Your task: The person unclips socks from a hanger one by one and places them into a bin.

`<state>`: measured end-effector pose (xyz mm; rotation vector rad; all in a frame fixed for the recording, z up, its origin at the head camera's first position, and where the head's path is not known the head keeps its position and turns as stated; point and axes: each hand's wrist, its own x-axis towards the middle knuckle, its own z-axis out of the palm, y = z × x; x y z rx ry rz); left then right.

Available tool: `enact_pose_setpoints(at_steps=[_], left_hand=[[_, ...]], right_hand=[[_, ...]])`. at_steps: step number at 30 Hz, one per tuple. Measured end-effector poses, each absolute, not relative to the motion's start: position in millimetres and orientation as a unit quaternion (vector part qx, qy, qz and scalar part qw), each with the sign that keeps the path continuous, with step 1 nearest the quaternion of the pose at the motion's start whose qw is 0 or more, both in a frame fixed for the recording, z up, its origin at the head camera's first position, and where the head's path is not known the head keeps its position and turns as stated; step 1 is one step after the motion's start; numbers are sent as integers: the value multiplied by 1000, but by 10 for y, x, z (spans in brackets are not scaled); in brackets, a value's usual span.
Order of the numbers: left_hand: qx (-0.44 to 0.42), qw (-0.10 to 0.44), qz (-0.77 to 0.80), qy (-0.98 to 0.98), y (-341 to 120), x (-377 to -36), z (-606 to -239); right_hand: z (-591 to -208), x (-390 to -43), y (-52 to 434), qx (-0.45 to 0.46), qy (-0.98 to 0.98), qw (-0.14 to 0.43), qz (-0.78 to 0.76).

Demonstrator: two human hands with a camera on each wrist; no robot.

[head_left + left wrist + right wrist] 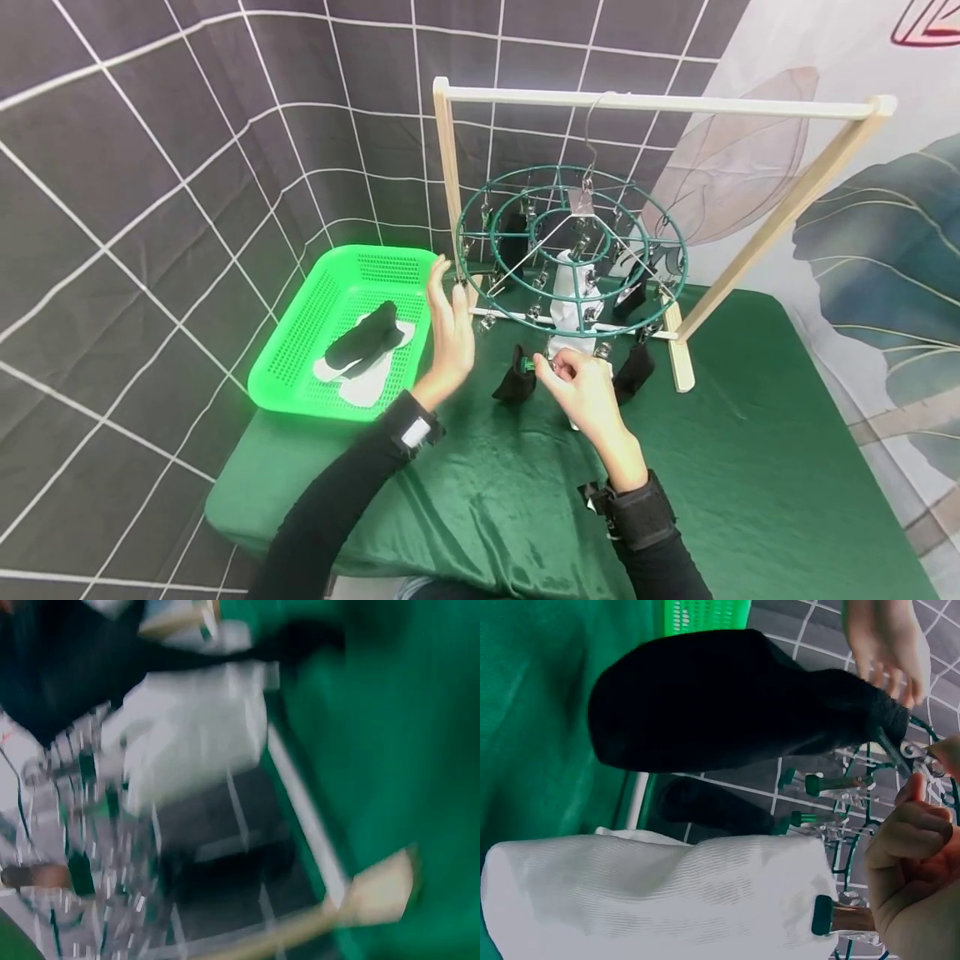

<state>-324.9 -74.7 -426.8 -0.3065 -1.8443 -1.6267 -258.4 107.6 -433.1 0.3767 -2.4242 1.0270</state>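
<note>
While the right hand [581, 392] pinches a metal clip [542, 364] at the near edge of the round green sock hanger [572, 250], a black sock [516, 379] dangles from that clip just to the hand's left, its toe hanging close to the green cloth of the table [750, 483]. From the right wrist view the thumb and curled fingers [907, 840] squeeze the clip's levers, which I judge is what keeps its mouth on the sock's cuff [885, 712]. Just behind that hand hangs a white sock [573, 304], clipped further in on the hanger, and 2 more black socks hang to its right and beyond.

Up and to the left, the left hand [450, 321] holds nothing; its fingers stand straight and together, palm turned toward the hanger's rim, seemingly to steady the ring, which swings freely from its hook on the wooden rail [660, 102]. Whether the fingertips actually touch the rim I cannot tell, and the left wrist view is too blurred to help.

Further left of that hand sits a green plastic basket [300, 350] with 1 black sock lying over some white ones inside.
</note>
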Motion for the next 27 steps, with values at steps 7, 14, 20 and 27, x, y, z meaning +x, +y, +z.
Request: enact_pose_setpoints(at_steps=[7,14,20,27], left_hand=[[2,198,-780,-594,-449,-2986,-4742],[-22,-93,-723,-684,-407,-2911,-4971],[-13,-163,-692,-703,-437,-2868,-5012],[-54,-91,-702,-705,-522,-2866,-5055]], right_hand=[[-4342,-2593,1090,103,-889,216,390],[-4393,-2594,1113,101,-882,199,415],[-4426,-2603,1142,108,-882,206,410],[-4424,-2604,1192,111,-885,193,410]])
